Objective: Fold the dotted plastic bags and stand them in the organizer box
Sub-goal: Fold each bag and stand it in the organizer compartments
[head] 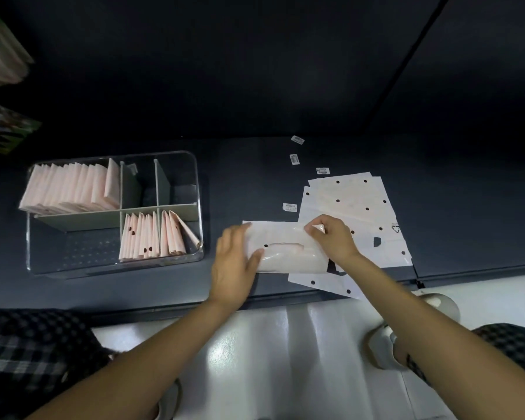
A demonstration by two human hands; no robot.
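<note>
done: many folded bags are stood in box
in hand: bag is pressed flat by left hand, pinched by right hand
left: perhaps several flat bags

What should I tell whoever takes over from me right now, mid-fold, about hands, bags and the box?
Left hand: fingers flat, pressing the left end of the half-folded bag to the dark surface.
Right hand: pinch grip on the bag's upper right edge, mid-fold.
Organizer box, to the left: folded bags stand in the back-left section and the two front-right sections. The front-left and two back-right sections hold none.
Left: finish this fold, stand the bag in the box, then fold the flat stack of dotted bags under and behind the right hand. Loose barcode stickers lie nearby.
</note>
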